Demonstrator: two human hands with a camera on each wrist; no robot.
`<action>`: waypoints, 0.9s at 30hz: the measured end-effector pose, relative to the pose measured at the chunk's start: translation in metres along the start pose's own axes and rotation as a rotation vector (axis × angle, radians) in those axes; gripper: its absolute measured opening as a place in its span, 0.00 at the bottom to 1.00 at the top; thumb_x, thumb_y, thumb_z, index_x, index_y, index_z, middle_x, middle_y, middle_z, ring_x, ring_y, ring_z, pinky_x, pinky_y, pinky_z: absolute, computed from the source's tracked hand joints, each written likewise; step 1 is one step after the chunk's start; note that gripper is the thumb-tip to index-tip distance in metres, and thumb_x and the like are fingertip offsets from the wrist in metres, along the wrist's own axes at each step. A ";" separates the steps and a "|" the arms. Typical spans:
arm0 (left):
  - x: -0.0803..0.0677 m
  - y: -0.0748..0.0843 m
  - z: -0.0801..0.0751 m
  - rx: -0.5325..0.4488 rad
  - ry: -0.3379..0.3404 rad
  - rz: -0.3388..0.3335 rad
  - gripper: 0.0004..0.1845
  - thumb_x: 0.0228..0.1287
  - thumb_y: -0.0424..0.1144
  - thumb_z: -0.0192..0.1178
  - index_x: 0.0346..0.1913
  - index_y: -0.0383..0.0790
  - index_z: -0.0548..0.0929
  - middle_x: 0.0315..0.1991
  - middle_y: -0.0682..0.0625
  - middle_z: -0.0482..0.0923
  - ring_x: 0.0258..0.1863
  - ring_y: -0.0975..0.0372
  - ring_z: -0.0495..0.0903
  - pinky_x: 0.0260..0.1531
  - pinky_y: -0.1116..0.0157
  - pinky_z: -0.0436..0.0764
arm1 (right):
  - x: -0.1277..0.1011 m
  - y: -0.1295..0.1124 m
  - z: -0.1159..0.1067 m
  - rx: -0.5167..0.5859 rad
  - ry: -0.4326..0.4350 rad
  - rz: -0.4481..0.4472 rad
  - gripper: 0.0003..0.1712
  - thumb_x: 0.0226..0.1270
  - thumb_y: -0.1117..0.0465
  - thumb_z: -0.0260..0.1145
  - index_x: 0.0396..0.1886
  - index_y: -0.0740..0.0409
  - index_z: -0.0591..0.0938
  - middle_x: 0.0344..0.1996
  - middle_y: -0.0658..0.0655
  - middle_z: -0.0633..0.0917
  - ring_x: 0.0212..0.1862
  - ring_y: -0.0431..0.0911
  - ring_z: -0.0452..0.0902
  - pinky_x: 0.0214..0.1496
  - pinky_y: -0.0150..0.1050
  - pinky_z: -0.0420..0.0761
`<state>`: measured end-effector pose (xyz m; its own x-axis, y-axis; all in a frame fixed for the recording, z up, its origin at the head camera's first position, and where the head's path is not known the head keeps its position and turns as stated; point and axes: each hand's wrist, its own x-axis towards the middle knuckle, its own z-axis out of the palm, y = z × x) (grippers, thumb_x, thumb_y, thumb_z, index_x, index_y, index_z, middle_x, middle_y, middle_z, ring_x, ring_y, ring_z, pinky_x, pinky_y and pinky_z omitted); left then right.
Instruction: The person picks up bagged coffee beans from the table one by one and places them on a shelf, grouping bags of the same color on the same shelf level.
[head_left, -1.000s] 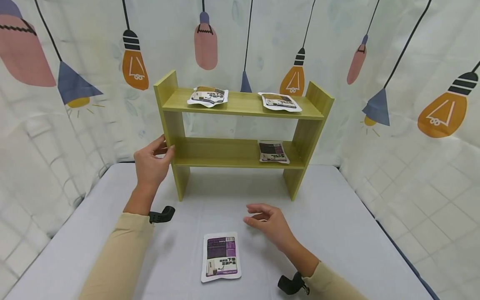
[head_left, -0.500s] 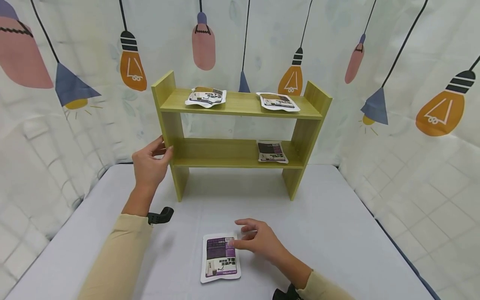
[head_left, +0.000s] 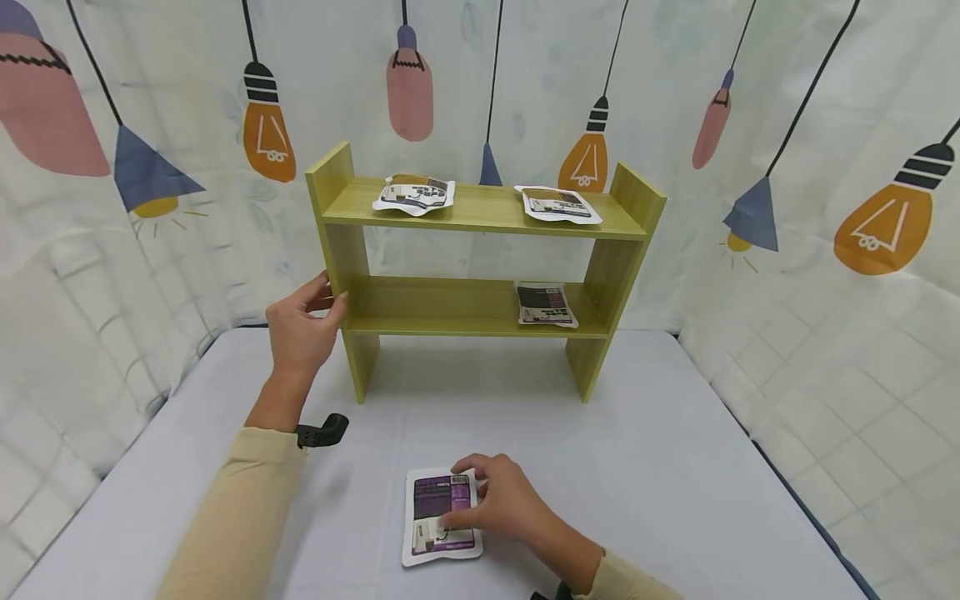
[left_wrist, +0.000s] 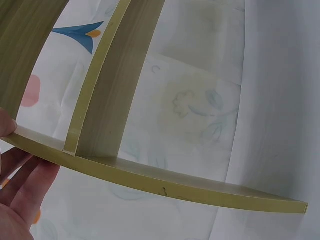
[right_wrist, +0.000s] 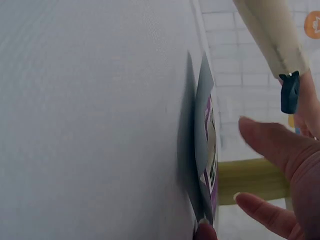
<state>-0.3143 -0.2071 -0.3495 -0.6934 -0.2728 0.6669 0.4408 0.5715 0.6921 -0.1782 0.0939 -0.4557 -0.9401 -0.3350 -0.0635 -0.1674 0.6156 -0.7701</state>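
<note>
The purple-and-white pouch (head_left: 442, 515) lies flat on the desk (head_left: 675, 467), near its front edge and well in front of the green shelf unit (head_left: 480, 267), with its long axis running roughly away from the person, the darker printed end toward the shelf. The right hand (head_left: 501, 504) sits directly on the pouch's right side: its fingers curl over the far right corner and the thumb presses on the printed face near the middle, so the grip is closing on the pouch from the right edge, though the pouch is not yet lifted clear of the desk. In the right wrist view the pouch (right_wrist: 206, 165) shows edge-on, its near edge slightly raised off the desk, with fingertips (right_wrist: 250, 200) at its rim. The left hand (head_left: 302, 327) is far from the pouch, up at the shelf unit's left upright, thumb in front and fingers behind, holding the panel at the level of the lower board; the right hand is by far the nearer.
</note>
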 end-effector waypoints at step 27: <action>0.000 -0.001 0.001 -0.023 0.004 -0.001 0.22 0.69 0.40 0.65 0.65 0.51 0.83 0.51 0.42 0.89 0.43 0.48 0.89 0.37 0.87 0.76 | 0.001 -0.005 0.011 -0.130 0.029 -0.026 0.34 0.37 0.51 0.88 0.48 0.42 0.84 0.44 0.55 0.73 0.43 0.44 0.70 0.50 0.40 0.78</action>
<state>-0.3156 -0.2067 -0.3501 -0.6916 -0.2767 0.6672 0.4530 0.5533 0.6990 -0.1754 0.0822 -0.4592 -0.9427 -0.3326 -0.0246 -0.2274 0.6949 -0.6822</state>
